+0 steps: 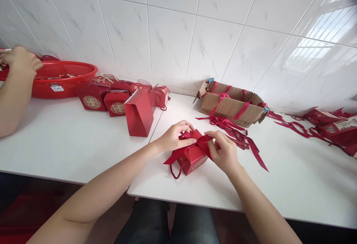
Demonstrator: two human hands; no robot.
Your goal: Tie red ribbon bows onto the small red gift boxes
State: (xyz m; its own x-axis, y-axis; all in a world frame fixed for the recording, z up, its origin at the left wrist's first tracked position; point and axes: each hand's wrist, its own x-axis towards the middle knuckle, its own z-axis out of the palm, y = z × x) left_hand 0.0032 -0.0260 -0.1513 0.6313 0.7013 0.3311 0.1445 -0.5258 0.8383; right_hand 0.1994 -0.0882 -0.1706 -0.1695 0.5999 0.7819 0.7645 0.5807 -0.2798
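A small red gift box (193,157) with a cord handle stands on the white table (292,184) in front of me. A dark red ribbon (201,142) lies across its top in a bow. My left hand (175,135) pinches the ribbon's left loop, fingers closed on it. My right hand (223,151) grips the right side of the bow, fingers curled. Both hands press against the box top.
Several red gift boxes (122,103) stand at the back left beside a red plastic basket (63,77). Another person's hand (19,60) reaches into that basket. A cardboard box with ribbons (231,104) sits behind, loose ribbons (245,142) trail right. More red packs (334,127) lie far right.
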